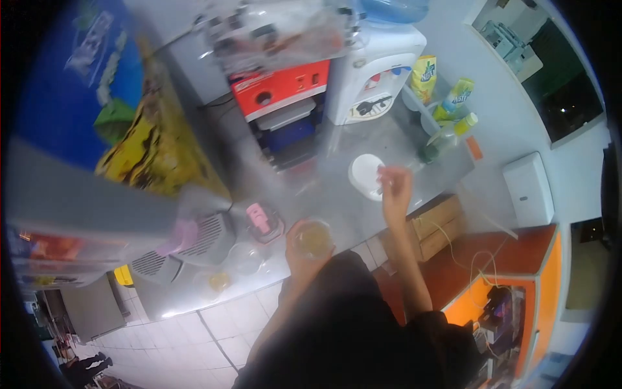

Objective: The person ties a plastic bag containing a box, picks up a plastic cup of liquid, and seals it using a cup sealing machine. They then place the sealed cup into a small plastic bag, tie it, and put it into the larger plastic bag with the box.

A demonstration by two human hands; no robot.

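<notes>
My left hand (300,260) is wrapped round a clear cup (313,238) of yellowish drink, near the counter's front edge. A white round disc-shaped thing (367,174) lies on the metal counter farther back. Over its right edge is my right hand (397,188), its fingers bent and drawn together; I cannot tell what is between them. Left of the cup stands a clear container (275,235) with a pink piece (259,218) on it. Another clear cup (248,257) is close by, and a small vessel with yellow contents (219,281) sits farther left.
A red-fronted machine (282,89) and a white water dispenser (372,81) stand along the back. Yellow packets (424,76) and a bottle with a yellow-green cap (447,138) are at the right. Grey drip trays (210,240) stick out at the left. Wooden drawers (437,227) are below right.
</notes>
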